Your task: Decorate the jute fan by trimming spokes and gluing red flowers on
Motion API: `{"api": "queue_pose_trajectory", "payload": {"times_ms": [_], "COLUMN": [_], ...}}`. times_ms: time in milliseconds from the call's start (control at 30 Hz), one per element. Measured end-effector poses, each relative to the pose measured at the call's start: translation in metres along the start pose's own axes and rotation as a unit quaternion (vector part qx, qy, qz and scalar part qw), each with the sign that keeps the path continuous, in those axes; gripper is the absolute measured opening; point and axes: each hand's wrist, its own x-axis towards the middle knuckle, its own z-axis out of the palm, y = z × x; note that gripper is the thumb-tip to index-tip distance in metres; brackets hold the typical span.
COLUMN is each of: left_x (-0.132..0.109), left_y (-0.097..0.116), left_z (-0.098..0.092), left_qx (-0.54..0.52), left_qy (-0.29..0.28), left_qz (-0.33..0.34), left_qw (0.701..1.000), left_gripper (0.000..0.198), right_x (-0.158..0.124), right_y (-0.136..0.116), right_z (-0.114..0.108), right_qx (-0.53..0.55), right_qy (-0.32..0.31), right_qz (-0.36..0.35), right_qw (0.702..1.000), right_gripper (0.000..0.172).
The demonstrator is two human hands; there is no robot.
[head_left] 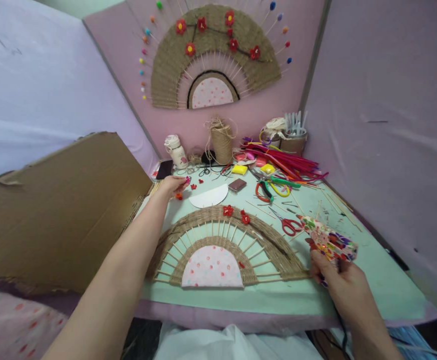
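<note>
Over the left side of the table, my left hand [174, 184] pinches a small pink flower [187, 180] between its fingertips. Just below it lies an orange flower [179, 196], with small red flowers [193, 186] to its right. My right hand [336, 280] is wrapped around a floral-patterned glue gun [329, 239], its nozzle pointing left. Between my hands a woven twine fan [199, 216] with thin wooden ribs lies flat. Two red flowers [228, 210] sit on its upper band, near a dark stem [273, 241]. A dotted pink half-circle [213, 267] fills its base.
Red-handled scissors [291, 227] and pliers [265, 191] lie left of the glue gun. Behind stand a twine spool [221, 142], a white bottle [176, 151] and red pipe cleaners [282, 159]. Cardboard [61, 215] leans at left. A finished fan [214, 42] hangs on the wall.
</note>
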Motion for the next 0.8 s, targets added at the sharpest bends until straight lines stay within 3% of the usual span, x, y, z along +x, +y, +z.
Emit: {"api": "queue_pose_trajectory", "payload": {"times_ms": [100,233,500,667,800], "left_x": [-0.025,-0.068,-0.139,-0.154,-0.151], "left_y": [0.001,-0.013,-0.060,-0.080,-0.094], "left_z": [-0.004,0.005,0.059,0.102,0.121], "left_qx": [-0.020,-0.090,-0.027,0.070,0.086], "left_qy": [-0.049,-0.195,-0.331,-0.356,-0.351], "left_qz": [-0.015,-0.051,-0.070,-0.043,-0.004], "left_qw": [0.999,0.975,0.941,0.931,0.932], "left_gripper": [0.011,0.013,0.022,0.024,0.029], "right_x": [0.000,-0.001,-0.010,-0.020,-0.027], "right_y": [0.000,-0.005,-0.030,-0.038,-0.041], "right_z": [0.000,0.002,-0.005,-0.011,-0.007], "right_qx": [-0.004,0.000,0.051,0.078,0.087], "right_qy": [0.002,0.010,0.016,0.000,-0.032], "right_qz": [-0.004,-0.001,0.002,-0.016,-0.010], "right_qw": [1.000,1.000,0.999,0.997,0.996], "right_gripper": [0.052,0.050,0.041,0.032,0.028]}}
